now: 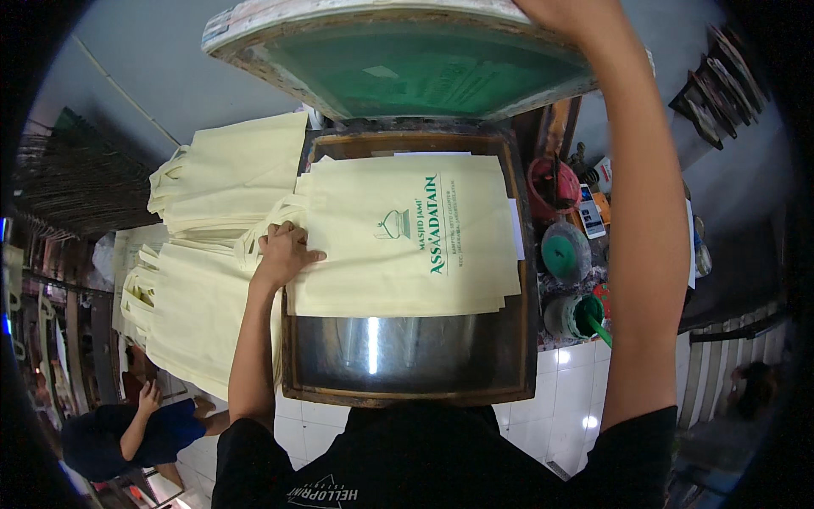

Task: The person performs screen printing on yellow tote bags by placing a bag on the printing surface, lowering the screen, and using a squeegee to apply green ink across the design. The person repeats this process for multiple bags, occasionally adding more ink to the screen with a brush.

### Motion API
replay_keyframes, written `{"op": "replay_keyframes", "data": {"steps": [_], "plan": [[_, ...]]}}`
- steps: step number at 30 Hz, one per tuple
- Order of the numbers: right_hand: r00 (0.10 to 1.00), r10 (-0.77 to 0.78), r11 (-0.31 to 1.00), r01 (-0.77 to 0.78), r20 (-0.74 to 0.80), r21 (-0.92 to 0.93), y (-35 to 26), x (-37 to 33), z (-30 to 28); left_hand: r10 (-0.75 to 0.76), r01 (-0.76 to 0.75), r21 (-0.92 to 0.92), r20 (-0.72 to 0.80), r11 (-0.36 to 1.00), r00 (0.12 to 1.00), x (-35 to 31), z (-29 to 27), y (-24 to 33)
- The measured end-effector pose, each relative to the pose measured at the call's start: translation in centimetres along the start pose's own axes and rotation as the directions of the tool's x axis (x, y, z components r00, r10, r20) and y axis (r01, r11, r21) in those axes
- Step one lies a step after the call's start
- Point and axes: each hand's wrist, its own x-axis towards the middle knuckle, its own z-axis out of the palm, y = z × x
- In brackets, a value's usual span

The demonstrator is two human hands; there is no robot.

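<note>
A pale yellow fabric tote bag with a green printed emblem and lettering lies on top of a small stack, on a dark wood-rimmed printing board. My left hand is at the bag's left side by its handles, fingers curled on the fabric and thumb stretched over it. Above the far side of the board, a silk-screen frame with green mesh stands tilted up. My right hand grips its upper right edge, partly cut off by the picture's top.
More tote bags lie in two piles, a far pile and a near pile. To the right stand a red bucket, a phone, a tub of green ink and an ink can. Another person sits at lower left.
</note>
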Motion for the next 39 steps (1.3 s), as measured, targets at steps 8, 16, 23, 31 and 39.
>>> {"op": "replay_keyframes", "data": {"steps": [8,16,23,31,39], "plan": [[0.997,0.024,0.999,-0.021,0.078,-0.032,1.2,2.5,0.4,-0.39,0.317,-0.231,-0.473,0.92,0.79,-8.0,-9.2,-14.3],[0.998,-0.036,0.999,0.036,0.045,-0.015,2.9,3.4,0.8,0.01,-0.199,-0.509,-0.35,0.838,0.937,0.7,1.3,5.3],[0.996,-0.063,0.996,0.059,0.064,0.067,3.0,3.8,1.1,0.449,-0.494,-0.162,-0.247,0.854,0.859,14.3,9.8,23.5],[0.99,-0.1,0.995,0.097,0.102,0.037,3.6,3.7,0.7,0.403,-0.351,-0.242,0.212,0.904,0.89,20.3,7.6,25.0],[0.992,-0.113,0.992,0.11,0.056,0.054,4.2,4.3,1.4,0.444,-0.44,-0.069,0.051,0.895,0.895,18.1,6.9,27.4]]}}
